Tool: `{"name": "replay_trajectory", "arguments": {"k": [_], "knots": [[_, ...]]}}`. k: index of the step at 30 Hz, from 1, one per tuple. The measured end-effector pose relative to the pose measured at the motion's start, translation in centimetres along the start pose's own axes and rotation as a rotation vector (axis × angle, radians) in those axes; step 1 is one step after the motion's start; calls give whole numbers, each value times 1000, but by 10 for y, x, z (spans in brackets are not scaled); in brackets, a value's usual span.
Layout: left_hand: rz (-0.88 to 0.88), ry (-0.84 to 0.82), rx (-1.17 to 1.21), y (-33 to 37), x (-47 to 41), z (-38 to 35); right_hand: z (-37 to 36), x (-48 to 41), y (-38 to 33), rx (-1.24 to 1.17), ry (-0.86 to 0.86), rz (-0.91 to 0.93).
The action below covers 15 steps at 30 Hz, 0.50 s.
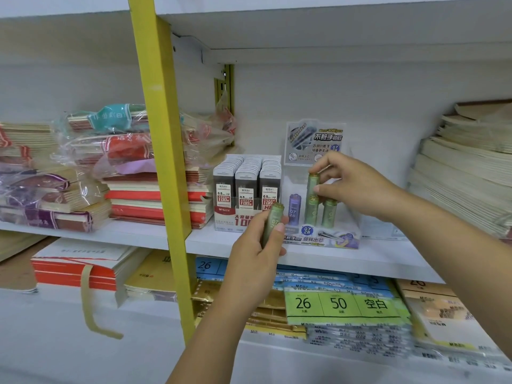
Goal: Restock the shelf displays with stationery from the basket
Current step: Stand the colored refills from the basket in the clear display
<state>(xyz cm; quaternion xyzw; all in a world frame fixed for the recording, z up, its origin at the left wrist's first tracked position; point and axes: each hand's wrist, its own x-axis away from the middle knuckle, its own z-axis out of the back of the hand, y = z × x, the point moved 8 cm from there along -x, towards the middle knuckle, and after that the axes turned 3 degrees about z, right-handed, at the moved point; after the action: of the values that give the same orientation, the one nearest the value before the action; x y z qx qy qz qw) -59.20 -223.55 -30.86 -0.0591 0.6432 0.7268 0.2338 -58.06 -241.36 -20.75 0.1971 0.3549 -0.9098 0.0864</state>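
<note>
Presently in right hand [352, 187]: upper green tube [313, 185], pinched near its cap between thumb and fingertips. Its long axis is upright and its foot is in the far row of the display tray [321, 241].
Seating: cannot tell if the foot is fully down; the front tubes hide it.
Left hand [257, 253]: fingers wrapped round the spare green tube [273, 223]. The axis is near upright with the cap tipped slightly far. It is held off the shelf at the tray's near-left corner, in front of the lead-case box [246, 198].
Key relation: the tray lies right and far of the spare green tube. The left hand is nearer the left column, and the right hand occupies the middle of the far row.
Judgement: the next insert wants the spare tube carried right and far, kept vertical, then lowered. The standing tubes look easy to knock over.
Tray contents: purple tube [294, 209] at left; front green tubes [329, 214] at centre and right; the upper green tube behind them. The remaining space looks unfilled.
Lead-case box: just left of the tray, holding three packed rows of grey cases.
Shelf [382, 259]: white board carrying the tray and the box.
Surround: yellow post [163, 151] and notebook stacks [155, 200] to the left; paper stack [465, 173] to the right; loose-leaf packs [343, 303] on the level below.
Basket: not in view.
</note>
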Motion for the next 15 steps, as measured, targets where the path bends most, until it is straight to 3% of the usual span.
{"name": "replay_trajectory", "arguments": {"k": [5,12,15], "knots": [[16,-13,30,-2,1,1,0,-2,0,4,24,27],[50,-34,36,-1,1,2,-9,5,2,62,-110,-68],[60,-49,99,3,3,2,2,14,-11,126,66,10]]}}
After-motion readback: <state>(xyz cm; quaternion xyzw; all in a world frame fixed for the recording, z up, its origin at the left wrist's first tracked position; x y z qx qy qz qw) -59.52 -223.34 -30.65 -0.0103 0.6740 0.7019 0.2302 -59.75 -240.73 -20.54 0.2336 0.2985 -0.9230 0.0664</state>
